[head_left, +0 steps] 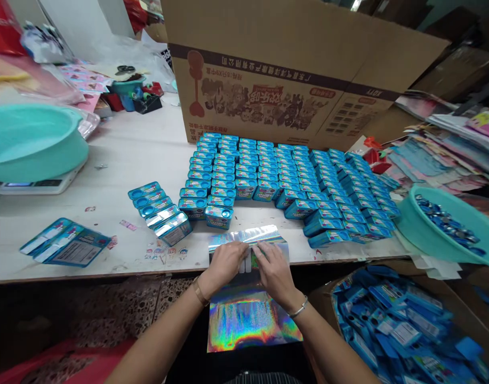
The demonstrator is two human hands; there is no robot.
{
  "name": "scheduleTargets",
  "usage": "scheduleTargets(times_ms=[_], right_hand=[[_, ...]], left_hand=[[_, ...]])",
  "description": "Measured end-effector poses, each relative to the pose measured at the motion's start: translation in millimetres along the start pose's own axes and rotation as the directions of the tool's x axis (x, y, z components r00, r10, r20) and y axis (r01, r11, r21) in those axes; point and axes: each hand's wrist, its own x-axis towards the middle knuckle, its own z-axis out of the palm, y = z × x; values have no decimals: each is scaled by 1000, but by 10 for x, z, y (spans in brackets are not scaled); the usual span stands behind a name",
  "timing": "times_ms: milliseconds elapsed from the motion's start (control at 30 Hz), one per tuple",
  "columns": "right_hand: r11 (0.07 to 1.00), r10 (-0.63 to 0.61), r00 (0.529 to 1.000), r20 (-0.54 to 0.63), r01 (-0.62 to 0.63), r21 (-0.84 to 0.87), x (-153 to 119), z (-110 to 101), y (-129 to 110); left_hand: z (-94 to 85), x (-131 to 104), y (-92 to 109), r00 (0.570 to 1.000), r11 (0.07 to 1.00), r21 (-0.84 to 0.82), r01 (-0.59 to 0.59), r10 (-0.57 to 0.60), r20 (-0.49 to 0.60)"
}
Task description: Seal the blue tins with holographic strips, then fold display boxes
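Note:
A shiny silver sheet point(256, 320) with rainbow reflections hangs over the table's front edge, its far end lying on the tabletop. My left hand point(228, 262) is closed at the sheet's left part, fingers bent and tips near the middle. From the other side my right hand point(277, 273) closes on it too, its fingertips almost meeting the left ones. Pale strips point(245, 263) show on the sheet between my hands. Whether a strip is pinched in the fingertips is too small to tell. Just beyond stand rows of small blue boxes point(219, 216).
A large printed carton point(308, 69) stands behind the rows. More blue boxes point(172, 229) lean at left, with a pair point(68, 242) farther left. A teal basin point(32, 144) sits on a scale. Another basin point(412, 224) holds small blue pieces. Below right, a carton contains many blue packages point(404, 325).

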Motion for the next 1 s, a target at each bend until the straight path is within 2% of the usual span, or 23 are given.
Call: scheduleTargets(times_ms=[200,400,533,800,1000], right_hand=[[1000,-4,998,-59,3,-6,-118,-30,-21],[999,43,998,-48,-44,-6,30,-33,1],[995,67,995,-80,-73,-70,127,6,41],[998,-57,984,-168,58,5,125,70,228],[987,-146,953,-267,158,25,114,166,313]], left_hand=[[3,1,0,1000,1000,2,18,-18,4],[-21,-5,20,999,999,43,25,-26,23],[-36,0,33,999,999,29,34,-35,35],[-71,7,65,996,998,25,52,-53,64],[-76,13,53,995,998,34,59,-61,74]])
